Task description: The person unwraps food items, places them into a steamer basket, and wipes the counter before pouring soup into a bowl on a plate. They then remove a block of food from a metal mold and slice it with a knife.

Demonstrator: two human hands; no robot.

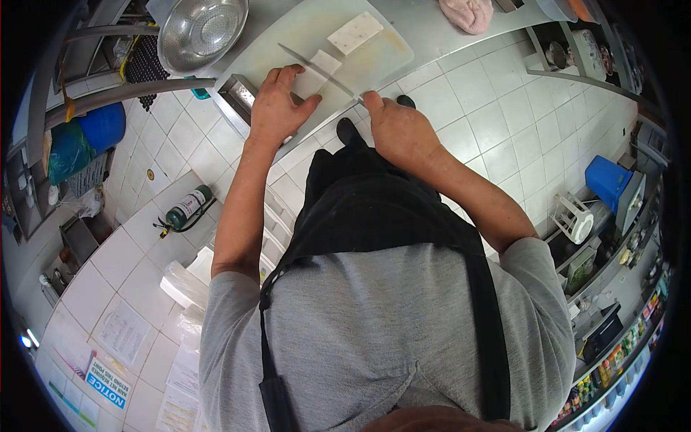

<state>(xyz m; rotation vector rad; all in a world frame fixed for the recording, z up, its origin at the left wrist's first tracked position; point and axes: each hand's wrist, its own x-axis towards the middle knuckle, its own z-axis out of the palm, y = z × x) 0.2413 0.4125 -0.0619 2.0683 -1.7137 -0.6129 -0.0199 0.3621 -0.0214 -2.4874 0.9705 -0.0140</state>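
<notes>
A pale block (pixel 314 78) lies on the white cutting board (pixel 271 47), with a long knife (pixel 317 70) across it. My right hand (pixel 399 129) is closed around the knife's handle at the board's near edge. The fingers and thumb of my left hand (pixel 282 104) rest on the block's left part, on either side of it, holding it. Another pale rectangular block (pixel 355 33) lies farther back on the board, touched by neither hand. Whether the blade has cut into the block is too small to tell.
A metal colander (pixel 202 34) stands left of the board, and a metal tray (pixel 236 97) sits at the board's left corner. A pink cloth (pixel 469 14) lies on the steel counter (pixel 425 29) at the right. Shelves stand farther right.
</notes>
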